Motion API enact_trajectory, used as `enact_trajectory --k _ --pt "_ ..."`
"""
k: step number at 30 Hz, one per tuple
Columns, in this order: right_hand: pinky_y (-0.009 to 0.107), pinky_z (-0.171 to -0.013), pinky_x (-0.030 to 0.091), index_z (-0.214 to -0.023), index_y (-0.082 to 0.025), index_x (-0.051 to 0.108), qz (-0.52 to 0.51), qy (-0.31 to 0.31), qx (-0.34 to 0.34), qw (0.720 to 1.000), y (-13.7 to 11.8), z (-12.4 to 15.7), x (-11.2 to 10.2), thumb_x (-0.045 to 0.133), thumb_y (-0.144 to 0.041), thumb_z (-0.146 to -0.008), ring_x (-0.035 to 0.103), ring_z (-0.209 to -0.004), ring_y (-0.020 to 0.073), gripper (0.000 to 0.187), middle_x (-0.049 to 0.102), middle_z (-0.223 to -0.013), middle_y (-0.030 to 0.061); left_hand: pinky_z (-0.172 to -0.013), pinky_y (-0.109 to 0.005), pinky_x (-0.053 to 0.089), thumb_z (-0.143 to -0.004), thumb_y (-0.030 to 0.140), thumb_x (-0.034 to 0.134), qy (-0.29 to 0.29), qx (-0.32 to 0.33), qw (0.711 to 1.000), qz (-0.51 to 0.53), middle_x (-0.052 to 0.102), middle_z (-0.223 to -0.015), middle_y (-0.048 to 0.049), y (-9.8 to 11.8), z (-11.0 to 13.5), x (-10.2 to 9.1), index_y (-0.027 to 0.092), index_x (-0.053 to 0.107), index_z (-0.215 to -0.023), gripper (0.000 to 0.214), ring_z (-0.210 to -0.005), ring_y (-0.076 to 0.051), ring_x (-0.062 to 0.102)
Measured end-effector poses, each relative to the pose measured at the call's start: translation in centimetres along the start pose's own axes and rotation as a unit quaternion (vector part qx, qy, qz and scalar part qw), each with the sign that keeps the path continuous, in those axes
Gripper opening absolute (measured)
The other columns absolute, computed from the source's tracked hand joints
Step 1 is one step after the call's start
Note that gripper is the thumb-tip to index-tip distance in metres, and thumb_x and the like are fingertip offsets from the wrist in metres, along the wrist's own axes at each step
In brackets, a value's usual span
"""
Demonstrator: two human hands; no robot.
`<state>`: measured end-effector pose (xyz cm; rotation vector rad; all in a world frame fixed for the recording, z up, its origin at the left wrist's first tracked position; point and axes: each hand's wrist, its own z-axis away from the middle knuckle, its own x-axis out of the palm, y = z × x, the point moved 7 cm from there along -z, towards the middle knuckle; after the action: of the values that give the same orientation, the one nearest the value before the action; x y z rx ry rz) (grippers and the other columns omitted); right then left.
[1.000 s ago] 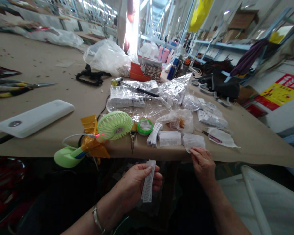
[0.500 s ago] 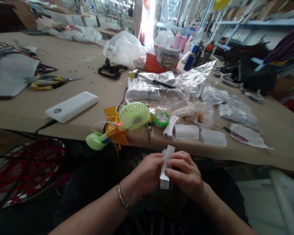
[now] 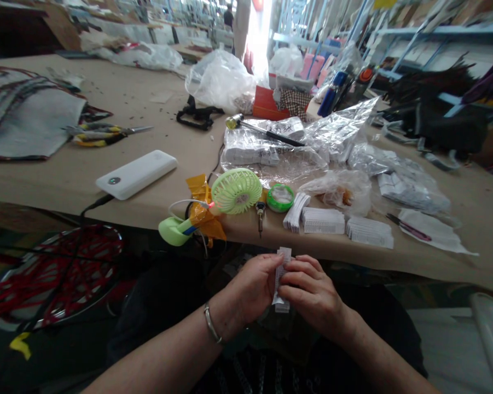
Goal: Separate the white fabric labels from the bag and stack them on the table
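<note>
Between my two hands, just in front of the table's edge, is a small stack of white printed labels. My left hand holds it from the left side, thumb on its upper end. My right hand has its fingers closed against the stack's right side. The top label lies slightly askew over those beneath, and part of the stack is hidden by fingers. On the table right ahead stand rows of similar labels, beside a green round tin.
A green fan is taped at the table edge, with a soldering-iron-like tool beside it. A white power bank and pliers lie left. Plastic bags and tweezers lie right. A red-strung round frame sits below.
The top label has slid down and lies closer in line with the stack. Both hands stay close together on it. The whole view has turned slightly left.
</note>
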<state>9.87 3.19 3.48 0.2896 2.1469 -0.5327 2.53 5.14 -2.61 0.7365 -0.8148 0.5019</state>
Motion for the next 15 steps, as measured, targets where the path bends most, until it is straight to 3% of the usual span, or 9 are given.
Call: enact_trajectory --k 8,12,15 --pt "0.043 -0.094 0.041 -0.105 -0.021 0.058 -0.053 0.03 0.018 0.998 0.0 0.4 -0.4 0.062 -0.015 -0.076 0.055 -0.102 0.0211 0.029 0.066 -0.096 0.0038 -0.048 -0.016 0.042 -0.071 0.013 0.064 -0.008 0.01 1.0 -0.014 0.062 -0.066 -0.0045 0.0 0.1 0.0 0.006 0.063 -0.075 0.008 -0.053 -0.008 0.056" --pt "0.042 -0.09 0.045 -0.108 -0.021 0.056 -0.108 0.114 0.158 0.975 2.7 1.1 -1.9 0.055 -0.019 -0.081 0.052 -0.107 0.0234 0.027 0.059 -0.105 0.0087 -0.054 -0.026 0.048 -0.076 0.024 0.061 -0.013 -0.012 0.998 -0.052 0.061 -0.065 -0.003 0.1 0.5 0.0 0.01 0.061 -0.086 0.017 -0.053 -0.013 0.059" --pt "0.039 -0.089 0.046 -0.111 -0.021 0.056 -0.116 0.106 0.262 0.952 4.7 1.0 -1.6 0.049 -0.022 -0.085 0.053 -0.105 0.0213 0.026 0.056 -0.11 0.0095 -0.056 -0.028 0.049 -0.077 0.028 0.06 -0.019 -0.023 0.995 -0.093 0.06 -0.064 -0.0021 0.0 0.7 0.2 0.012 0.059 -0.083 0.017 -0.052 -0.014 0.06"
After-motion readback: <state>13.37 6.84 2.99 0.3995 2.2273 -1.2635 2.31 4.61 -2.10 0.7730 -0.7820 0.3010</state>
